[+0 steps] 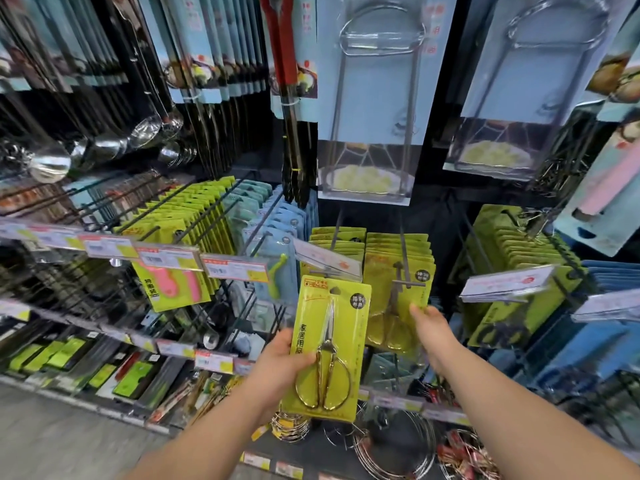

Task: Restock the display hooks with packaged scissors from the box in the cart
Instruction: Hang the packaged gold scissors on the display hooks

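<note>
Head view. Gripping a yellow pack (pixel 329 344) by its lower left edge with the left hand (pixel 280 355), fingers curled behind the card, thumb lying across the front. Holding that pack upright, just below and left of the hook (pixel 403 258), not hanging on anything. Showing gold-handled scissors (pixel 323 362) under the blister, blades pointing up.

Reaching with the right hand (pixel 429 323) to the hung packs (pixel 398 289) on the hook, fingertips (pixel 415 309) meeting the lower right edge of the front one. Pinching or only touching: cannot tell.

Hanging just left of the hook, another row (pixel 337 239) of the same yellow packs, partly behind a tilted price tag (pixel 327 259). Crowding well right of the hook, more yellow cards (pixel 519 271). Hanging up and left of the hook, blue packs (pixel 284 220). Dangling above the hook, red-handled tongs (pixel 284 46). Gleaming far up and left of the hook, steel ladles (pixel 104 147). Lying below the hook, coils of wire rings (pixel 391 445).
</note>
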